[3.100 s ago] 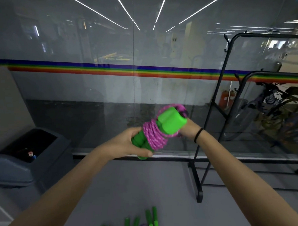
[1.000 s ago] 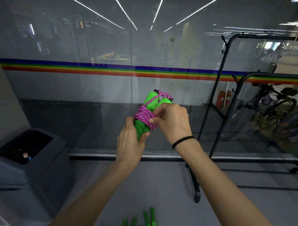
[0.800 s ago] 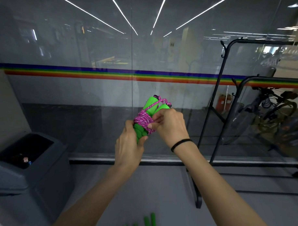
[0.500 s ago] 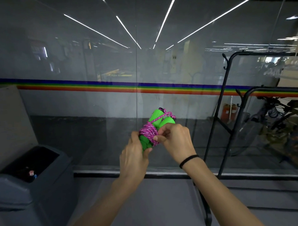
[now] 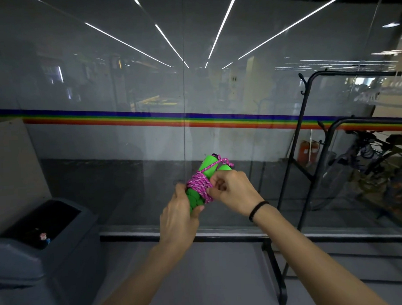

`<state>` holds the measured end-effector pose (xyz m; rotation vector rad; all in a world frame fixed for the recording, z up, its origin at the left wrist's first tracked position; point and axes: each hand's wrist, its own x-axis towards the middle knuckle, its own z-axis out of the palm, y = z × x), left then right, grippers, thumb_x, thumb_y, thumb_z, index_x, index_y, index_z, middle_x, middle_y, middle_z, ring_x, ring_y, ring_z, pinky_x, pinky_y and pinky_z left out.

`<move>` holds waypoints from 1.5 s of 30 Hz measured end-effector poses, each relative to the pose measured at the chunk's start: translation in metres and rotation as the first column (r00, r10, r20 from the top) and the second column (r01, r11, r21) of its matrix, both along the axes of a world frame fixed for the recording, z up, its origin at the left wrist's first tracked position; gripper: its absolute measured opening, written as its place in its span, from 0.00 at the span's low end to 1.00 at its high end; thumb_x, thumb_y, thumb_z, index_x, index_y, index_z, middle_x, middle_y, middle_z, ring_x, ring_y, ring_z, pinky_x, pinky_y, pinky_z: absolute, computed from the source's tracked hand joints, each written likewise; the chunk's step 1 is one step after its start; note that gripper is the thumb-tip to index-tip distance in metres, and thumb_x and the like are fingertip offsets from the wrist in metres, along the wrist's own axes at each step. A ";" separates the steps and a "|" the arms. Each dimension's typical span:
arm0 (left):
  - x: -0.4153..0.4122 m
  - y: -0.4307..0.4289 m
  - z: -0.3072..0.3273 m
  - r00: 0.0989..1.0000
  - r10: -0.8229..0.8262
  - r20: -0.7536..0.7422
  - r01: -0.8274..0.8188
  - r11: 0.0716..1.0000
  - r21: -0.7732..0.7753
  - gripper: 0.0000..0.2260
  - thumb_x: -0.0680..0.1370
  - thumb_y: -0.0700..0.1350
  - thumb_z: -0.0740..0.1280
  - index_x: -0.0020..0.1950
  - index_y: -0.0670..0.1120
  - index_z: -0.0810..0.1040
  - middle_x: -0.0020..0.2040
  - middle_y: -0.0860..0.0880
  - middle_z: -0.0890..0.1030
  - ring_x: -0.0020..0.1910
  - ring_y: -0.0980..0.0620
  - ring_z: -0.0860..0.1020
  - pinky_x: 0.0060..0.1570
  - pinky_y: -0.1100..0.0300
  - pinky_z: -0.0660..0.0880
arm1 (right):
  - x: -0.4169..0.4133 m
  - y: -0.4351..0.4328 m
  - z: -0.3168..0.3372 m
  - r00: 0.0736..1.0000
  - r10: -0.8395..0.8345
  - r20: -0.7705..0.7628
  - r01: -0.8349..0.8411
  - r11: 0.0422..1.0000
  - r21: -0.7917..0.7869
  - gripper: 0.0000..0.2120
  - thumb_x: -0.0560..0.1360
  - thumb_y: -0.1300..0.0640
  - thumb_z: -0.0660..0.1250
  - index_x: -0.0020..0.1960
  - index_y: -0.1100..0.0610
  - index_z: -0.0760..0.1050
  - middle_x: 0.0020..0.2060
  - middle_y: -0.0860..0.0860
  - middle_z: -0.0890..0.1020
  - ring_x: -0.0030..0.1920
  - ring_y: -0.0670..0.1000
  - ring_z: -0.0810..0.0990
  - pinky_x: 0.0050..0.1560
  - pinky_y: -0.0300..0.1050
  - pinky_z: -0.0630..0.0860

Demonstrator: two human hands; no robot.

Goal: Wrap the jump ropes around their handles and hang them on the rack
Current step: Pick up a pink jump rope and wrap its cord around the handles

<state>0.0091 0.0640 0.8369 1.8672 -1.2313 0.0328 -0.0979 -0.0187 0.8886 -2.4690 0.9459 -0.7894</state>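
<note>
The green handles (image 5: 207, 163) are held upright at centre, close to the glass, and are gripped at their lower end by the left hand (image 5: 178, 216). The pink rope (image 5: 198, 185) is coiled round them, and the coil is pinched by the curled fingers of the right hand (image 5: 234, 193). Wrapping is judged nearly complete, though the end is not yet secured. Hanging on the black rack (image 5: 352, 73), at right, is left to do.

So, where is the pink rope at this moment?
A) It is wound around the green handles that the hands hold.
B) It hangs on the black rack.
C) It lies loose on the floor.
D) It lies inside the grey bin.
A: the pink rope is coiled around the green handles, which the left hand grips at the lower end, while the right hand pinches the rope at the coil.
</note>
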 end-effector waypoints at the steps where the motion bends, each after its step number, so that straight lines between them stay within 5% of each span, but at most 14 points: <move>1: 0.000 0.000 -0.001 1.000 -0.003 -0.003 0.003 1.000 0.003 0.17 0.74 0.46 0.68 0.58 0.45 0.65 0.51 0.47 0.78 0.51 0.43 0.78 0.43 0.54 0.70 | 0.001 0.000 0.000 1.000 0.000 -0.020 -0.001 1.000 -0.030 0.03 0.69 0.61 0.68 0.38 0.58 0.74 0.32 0.51 0.78 0.33 0.47 0.76 0.35 0.32 0.71; 5: -0.001 -0.001 -0.001 1.000 -0.014 -0.016 0.014 1.000 -0.006 0.17 0.75 0.46 0.68 0.58 0.45 0.65 0.52 0.47 0.78 0.51 0.44 0.78 0.41 0.56 0.69 | 0.008 0.004 -0.004 0.998 -0.048 -0.044 0.040 0.984 -0.173 0.08 0.71 0.59 0.64 0.37 0.60 0.67 0.28 0.51 0.71 0.30 0.53 0.71 0.28 0.39 0.65; 9: 0.000 -0.003 0.000 1.000 -0.011 -0.014 0.010 1.000 -0.004 0.17 0.75 0.46 0.67 0.59 0.45 0.65 0.53 0.47 0.77 0.51 0.44 0.78 0.41 0.56 0.67 | 0.015 0.007 -0.007 0.997 -0.075 -0.034 0.063 0.961 -0.268 0.07 0.73 0.60 0.61 0.41 0.58 0.62 0.33 0.54 0.71 0.33 0.58 0.72 0.32 0.45 0.64; 14: 0.000 -0.004 0.001 1.000 -0.011 -0.017 0.010 1.000 -0.013 0.18 0.75 0.46 0.67 0.60 0.45 0.66 0.54 0.46 0.77 0.52 0.43 0.77 0.42 0.56 0.68 | 0.020 0.009 -0.012 0.988 -0.147 0.051 0.155 0.947 -0.281 0.09 0.74 0.62 0.59 0.54 0.62 0.66 0.39 0.57 0.77 0.38 0.60 0.77 0.34 0.44 0.64; 19: 0.001 -0.005 -0.001 0.999 -0.037 -0.038 0.037 0.999 -0.010 0.18 0.74 0.46 0.68 0.59 0.45 0.66 0.53 0.45 0.78 0.51 0.42 0.77 0.45 0.52 0.72 | 0.018 0.008 -0.015 0.976 -0.200 0.082 0.216 0.922 -0.322 0.10 0.75 0.62 0.59 0.55 0.62 0.72 0.50 0.59 0.78 0.45 0.61 0.78 0.41 0.48 0.72; 21: 0.004 -0.002 -0.003 0.998 -0.035 -0.050 0.034 0.999 -0.017 0.18 0.74 0.46 0.69 0.59 0.46 0.66 0.53 0.46 0.78 0.52 0.42 0.77 0.45 0.53 0.71 | 0.010 0.005 -0.015 0.979 -0.128 0.157 0.164 0.956 -0.243 0.06 0.74 0.62 0.62 0.49 0.61 0.75 0.42 0.55 0.79 0.39 0.54 0.78 0.42 0.46 0.75; 24: 0.009 -0.002 -0.007 0.998 -0.048 -0.046 0.048 0.999 -0.010 0.20 0.73 0.46 0.70 0.60 0.46 0.66 0.54 0.47 0.78 0.53 0.43 0.77 0.45 0.55 0.70 | -0.004 0.001 -0.007 0.987 -0.053 0.153 0.041 0.996 0.080 0.05 0.70 0.57 0.71 0.44 0.58 0.77 0.34 0.49 0.79 0.33 0.47 0.79 0.38 0.31 0.76; 29: 0.009 -0.005 -0.013 0.992 -0.089 -0.085 0.088 0.996 -0.017 0.20 0.72 0.46 0.71 0.60 0.46 0.67 0.52 0.47 0.79 0.50 0.45 0.77 0.47 0.53 0.74 | -0.017 -0.005 0.002 0.981 0.072 0.178 -0.140 0.904 0.405 0.04 0.70 0.62 0.71 0.42 0.58 0.76 0.35 0.51 0.79 0.34 0.47 0.82 0.38 0.34 0.80; 34: 0.008 -0.010 -0.012 0.967 -0.127 -0.221 0.128 0.992 -0.007 0.23 0.65 0.51 0.76 0.55 0.46 0.71 0.45 0.49 0.80 0.44 0.50 0.79 0.44 0.56 0.76 | -0.017 -0.007 -0.005 0.997 -0.003 0.074 -0.007 0.990 0.138 0.06 0.70 0.56 0.71 0.38 0.53 0.75 0.35 0.50 0.80 0.36 0.47 0.78 0.42 0.37 0.75; 37: 0.009 -0.013 -0.011 0.960 -0.121 -0.253 0.131 0.991 0.022 0.25 0.59 0.55 0.78 0.48 0.48 0.74 0.39 0.53 0.80 0.39 0.53 0.78 0.39 0.58 0.75 | -0.013 -0.001 -0.011 0.973 0.010 0.232 -0.020 0.999 0.039 0.05 0.70 0.58 0.70 0.39 0.53 0.75 0.37 0.52 0.80 0.38 0.51 0.78 0.42 0.40 0.74; 41: 0.013 -0.015 -0.017 0.855 -0.165 -0.493 0.187 0.982 -0.005 0.16 0.57 0.53 0.78 0.39 0.46 0.81 0.34 0.47 0.84 0.35 0.49 0.83 0.40 0.56 0.80 | -0.012 0.012 -0.016 0.900 0.041 0.434 -0.027 0.999 -0.039 0.05 0.71 0.62 0.69 0.39 0.55 0.74 0.34 0.50 0.79 0.37 0.46 0.77 0.39 0.38 0.74; 45: 0.010 -0.008 -0.023 0.503 -0.189 -0.843 0.189 0.976 -0.106 0.09 0.63 0.41 0.78 0.38 0.41 0.81 0.32 0.43 0.82 0.28 0.50 0.80 0.32 0.60 0.79 | -0.020 0.015 -0.023 0.830 0.019 0.558 -0.020 1.000 -0.005 0.06 0.71 0.62 0.68 0.40 0.53 0.74 0.32 0.46 0.78 0.35 0.47 0.78 0.39 0.43 0.76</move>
